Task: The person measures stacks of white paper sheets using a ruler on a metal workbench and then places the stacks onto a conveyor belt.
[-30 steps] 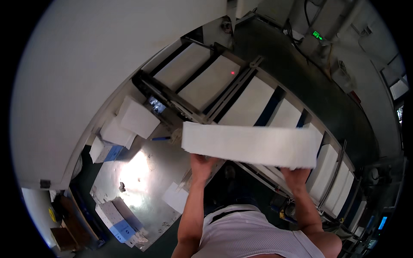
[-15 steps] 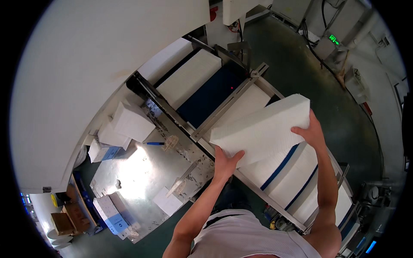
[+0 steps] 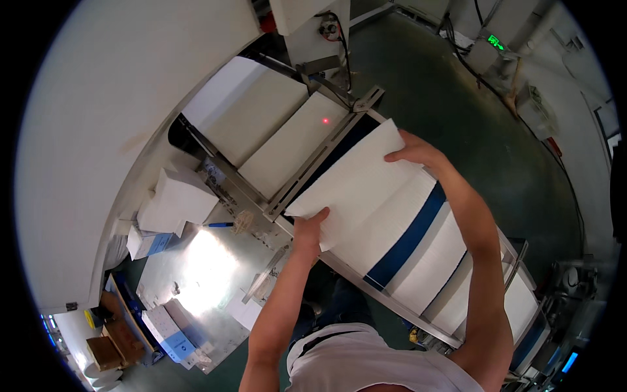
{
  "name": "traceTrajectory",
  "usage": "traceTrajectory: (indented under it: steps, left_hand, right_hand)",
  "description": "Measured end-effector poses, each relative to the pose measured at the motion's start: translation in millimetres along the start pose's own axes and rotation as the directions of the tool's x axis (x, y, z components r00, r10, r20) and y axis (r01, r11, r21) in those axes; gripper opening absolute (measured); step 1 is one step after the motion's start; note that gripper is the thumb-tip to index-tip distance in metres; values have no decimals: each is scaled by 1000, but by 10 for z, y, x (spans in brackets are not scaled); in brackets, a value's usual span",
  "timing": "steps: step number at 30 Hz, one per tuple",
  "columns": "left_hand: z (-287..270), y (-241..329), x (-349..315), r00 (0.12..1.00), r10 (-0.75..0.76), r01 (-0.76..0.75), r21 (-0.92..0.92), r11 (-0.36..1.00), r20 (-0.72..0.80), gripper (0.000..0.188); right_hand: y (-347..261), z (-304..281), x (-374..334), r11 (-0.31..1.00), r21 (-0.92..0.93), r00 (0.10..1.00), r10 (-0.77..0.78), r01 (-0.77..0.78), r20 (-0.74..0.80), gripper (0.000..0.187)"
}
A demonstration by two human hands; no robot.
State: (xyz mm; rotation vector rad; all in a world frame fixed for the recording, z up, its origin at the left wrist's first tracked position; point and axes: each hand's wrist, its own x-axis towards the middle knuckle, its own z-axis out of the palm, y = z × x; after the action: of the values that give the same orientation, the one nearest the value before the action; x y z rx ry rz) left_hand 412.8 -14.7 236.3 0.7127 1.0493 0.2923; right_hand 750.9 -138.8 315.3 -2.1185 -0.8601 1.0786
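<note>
A thick stack of white, finely textured sheets lies between my two hands, low over a conveyor with a blue belt. Its near-left corner is gripped by my left hand, thumb on top and fingers hidden below. At the far-right end, my right hand holds the edge in the same way, thumb over the top. Whether the stack touches the belt, I cannot tell. Further up the line, behind a metal crossbar, another white stack carries a red light dot.
More white stacks lie down the belt to the lower right. On the left, a metal table bears blue-and-white packs, a blue pen and folded white sheets. A large white machine housing overhangs the left side.
Both hands have brought the stack leftward and lower, toward the crossbar. Behind the bar, white stacks have advanced over the bare blue belt. The view has shifted.
</note>
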Motion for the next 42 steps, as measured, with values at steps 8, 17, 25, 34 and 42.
traceTrajectory:
  steps: [8,17,25,34,42]
  left_hand:
    - [93,-729,332,945,-311,305,-73,949,-97,44]
    - [166,-1700,-95,768,-637,636,-205,744,67,81]
    - [76,-896,-1333,808,-533,529,90,844,252,63]
    - [-337,-584,-735,997,82,-82,68,994,-9,61]
    - [-275,-343,-255,955,276,-203,443,873,-108,72]
  right_hand:
    - [1061,346,451,979,-167,990,126,-114,68,94]
    - [1407,501,-283,689,-646,941,294,-328,-165,86]
    - [300,724,-823,717,-651,928,-13,-251,-372,53]
    - [238,1077,21,811,-570,862,-380,136,-335,40]
    - [319,1198,701,690,-718,834,-447,92,-322,54]
